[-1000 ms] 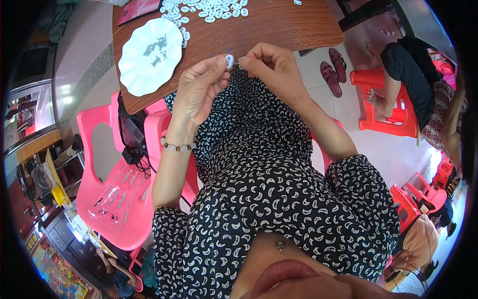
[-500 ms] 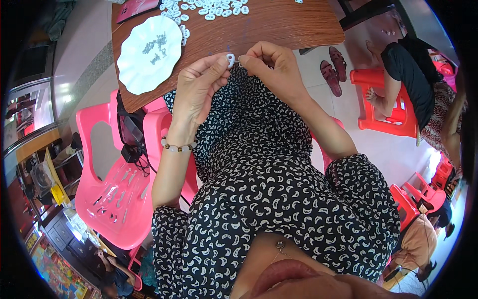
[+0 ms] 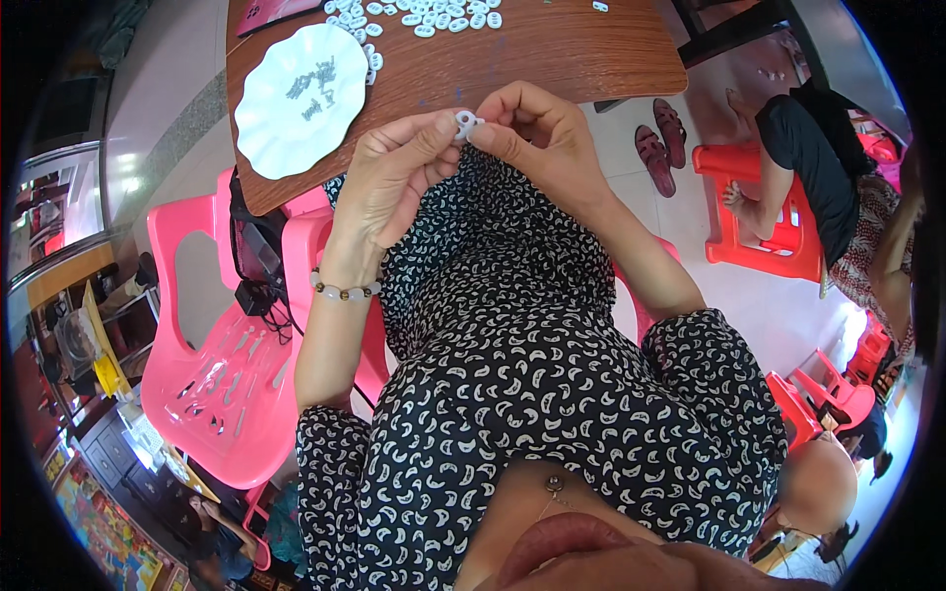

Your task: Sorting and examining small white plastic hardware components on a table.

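Closely pinched, a small white piece [image 3: 465,120] sits between the thumb and bent forefinger of the person's left hand [image 3: 392,172], held up just off the near edge of a brown table, above the lap. The left thumb presses on the near side of the piece, and the other fingers curl loosely beneath. The piece is rounded, with a hole showing in its upper part.

The right hand [image 3: 552,148] comes in from the other side, its thumb and forefinger drawn together, their tips touching the right edge of the piece. Whether they grip the piece itself or something tiny beside it cannot be told. Its remaining fingers are folded in.

Around the left wrist is a bracelet [image 3: 345,292] of pale and brown beads. Below both hands lies a black dress [image 3: 522,335] patterned with small white crescents.

On the table [image 3: 562,49], to the left, is a white plate [image 3: 268,133] with a wavy rim, holding a scatter of thin grey bits [image 3: 310,89]. Beyond it, many white oval pieces [image 3: 439,15] are spread at the far side, near a flat pink item [image 3: 276,12].

Left of the person stands a pink chair [image 3: 222,384]. To the right, dark red slippers [image 3: 652,153] lie on the floor, near a red stool [image 3: 769,251] where another person sits.
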Motion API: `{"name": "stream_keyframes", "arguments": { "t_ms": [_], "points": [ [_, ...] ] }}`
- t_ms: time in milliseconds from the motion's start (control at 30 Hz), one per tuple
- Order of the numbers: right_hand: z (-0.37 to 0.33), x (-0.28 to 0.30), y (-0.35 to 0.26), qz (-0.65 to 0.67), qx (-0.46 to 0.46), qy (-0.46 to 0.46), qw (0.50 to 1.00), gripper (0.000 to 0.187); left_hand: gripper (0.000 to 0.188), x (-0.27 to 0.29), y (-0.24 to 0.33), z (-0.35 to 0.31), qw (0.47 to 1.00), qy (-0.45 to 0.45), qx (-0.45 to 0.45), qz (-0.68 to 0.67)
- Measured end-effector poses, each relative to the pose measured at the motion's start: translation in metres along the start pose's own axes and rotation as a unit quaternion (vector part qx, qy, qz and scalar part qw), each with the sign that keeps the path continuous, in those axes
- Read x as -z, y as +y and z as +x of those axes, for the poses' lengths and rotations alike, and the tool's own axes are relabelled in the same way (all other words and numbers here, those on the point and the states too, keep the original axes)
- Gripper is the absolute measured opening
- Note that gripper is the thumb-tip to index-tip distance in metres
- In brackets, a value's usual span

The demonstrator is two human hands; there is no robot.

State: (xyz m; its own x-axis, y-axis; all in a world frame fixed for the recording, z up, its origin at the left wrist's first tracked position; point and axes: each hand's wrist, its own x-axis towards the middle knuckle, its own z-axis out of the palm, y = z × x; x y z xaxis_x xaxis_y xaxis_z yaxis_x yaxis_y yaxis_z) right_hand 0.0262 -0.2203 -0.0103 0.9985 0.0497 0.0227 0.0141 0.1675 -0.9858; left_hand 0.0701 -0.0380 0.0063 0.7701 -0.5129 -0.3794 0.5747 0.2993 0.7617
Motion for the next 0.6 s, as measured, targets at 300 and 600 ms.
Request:
{"name": "stream_keyframes", "arguments": {
  "t_ms": [300, 600],
  "points": [
    [0.0, 0.001, -0.002, -0.033, 0.06, -0.05, 0.996, 0.038, 0.021, 0.006, 0.004, -0.002, 0.998, -0.039, 0.045, -0.016],
    [0.0, 0.002, 0.0, -0.084, 0.1, -0.073, 0.989, 0.033, 0.021, 0.008, 0.004, -0.005, 0.998, -0.05, 0.039, -0.01]
  ]
}}
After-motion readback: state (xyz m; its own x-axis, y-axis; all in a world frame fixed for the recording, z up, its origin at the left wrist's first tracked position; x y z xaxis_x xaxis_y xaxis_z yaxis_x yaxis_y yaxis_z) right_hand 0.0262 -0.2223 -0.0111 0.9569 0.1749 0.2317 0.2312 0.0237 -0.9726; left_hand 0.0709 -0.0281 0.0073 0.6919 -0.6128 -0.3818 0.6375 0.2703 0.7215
